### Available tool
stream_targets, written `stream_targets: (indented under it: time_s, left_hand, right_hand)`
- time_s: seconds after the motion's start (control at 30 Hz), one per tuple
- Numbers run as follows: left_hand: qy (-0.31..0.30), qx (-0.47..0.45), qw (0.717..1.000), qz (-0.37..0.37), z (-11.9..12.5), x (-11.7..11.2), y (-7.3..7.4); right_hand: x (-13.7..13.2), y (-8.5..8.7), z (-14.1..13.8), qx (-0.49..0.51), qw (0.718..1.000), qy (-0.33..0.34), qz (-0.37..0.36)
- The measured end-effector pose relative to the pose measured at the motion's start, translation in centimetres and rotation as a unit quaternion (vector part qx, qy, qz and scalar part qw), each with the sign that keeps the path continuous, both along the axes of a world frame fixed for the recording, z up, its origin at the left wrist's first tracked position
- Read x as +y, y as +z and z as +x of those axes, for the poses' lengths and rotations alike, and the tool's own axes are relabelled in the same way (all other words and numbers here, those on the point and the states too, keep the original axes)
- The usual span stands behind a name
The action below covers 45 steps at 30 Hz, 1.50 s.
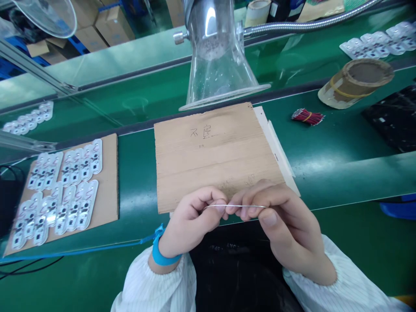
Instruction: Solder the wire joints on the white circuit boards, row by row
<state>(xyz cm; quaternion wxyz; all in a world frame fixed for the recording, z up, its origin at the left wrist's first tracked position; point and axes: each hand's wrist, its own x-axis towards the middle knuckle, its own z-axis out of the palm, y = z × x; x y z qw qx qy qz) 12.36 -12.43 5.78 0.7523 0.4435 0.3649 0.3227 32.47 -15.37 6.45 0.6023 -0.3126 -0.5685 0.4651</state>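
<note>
A thin silvery wire [238, 206] is stretched between my two hands, just over the front edge of the cardboard sheet. My left hand [198, 216], with a blue wrist strap [164, 253] at its wrist, pinches one end between thumb and forefinger. The other end lies in my right hand [286, 221], closed on it with thumb and fingertips. Beneath and beyond the hands is the brown cardboard sheet [211, 160] with handwriting on it. White strips [279, 151] stick out from under its right side.
Clear blister trays [78, 164] with small parts cover a cardboard piece at left. A clear extraction hood [221, 73] hangs over the back edge. At right are a banded bundle of red wires [308, 117], a cardboard roll [355, 82] and a black box [394, 115].
</note>
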Motion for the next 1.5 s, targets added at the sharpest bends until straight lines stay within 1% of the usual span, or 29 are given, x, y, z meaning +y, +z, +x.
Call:
stream_targets:
  time_s: [0.07,0.17,0.27,0.43,0.73,1.03,1.23,1.37,1.5]
  left_hand:
    - [0.006,0.017,1.000,0.019,-0.1,0.0,0.0]
    - [0.011,0.022,0.999,0.022,0.0,-0.1,0.2]
    - [0.011,0.009,1.000,-0.003,0.2,-0.1,0.3]
    - [-0.003,-0.038,0.997,-0.065,0.5,-0.1,0.3]
    - [-0.018,-0.093,0.992,-0.089,0.5,0.1,0.1]
    - [-0.042,-0.162,0.977,-0.136,0.7,0.3,0.0]
    - [-0.089,-0.200,0.967,-0.130,0.4,0.6,-0.8]
    - [-0.098,-0.204,0.966,-0.128,0.2,0.6,-1.2]
    - [-0.103,-0.206,0.965,-0.128,0.3,0.6,-1.2]
  right_hand:
    - [0.0,-0.1,0.0,0.003,1.000,0.001,0.001]
    - [0.0,-0.2,0.0,-0.004,1.000,0.003,0.000]
    - [-0.1,-0.2,0.1,-0.013,1.000,0.007,0.006]
    - [-0.1,-0.2,0.2,-0.018,1.000,0.005,0.004]
    - [0.0,-0.4,0.3,-0.023,0.999,0.021,0.022]
    - [-0.1,-0.3,0.3,-0.013,0.999,0.031,0.020]
    - [-0.1,-0.3,0.2,0.006,1.000,0.028,0.007]
    - [-0.1,-0.3,0.1,0.017,0.999,0.033,0.002]
    - [-0.1,-0.2,0.1,0.021,0.999,0.037,-0.001]
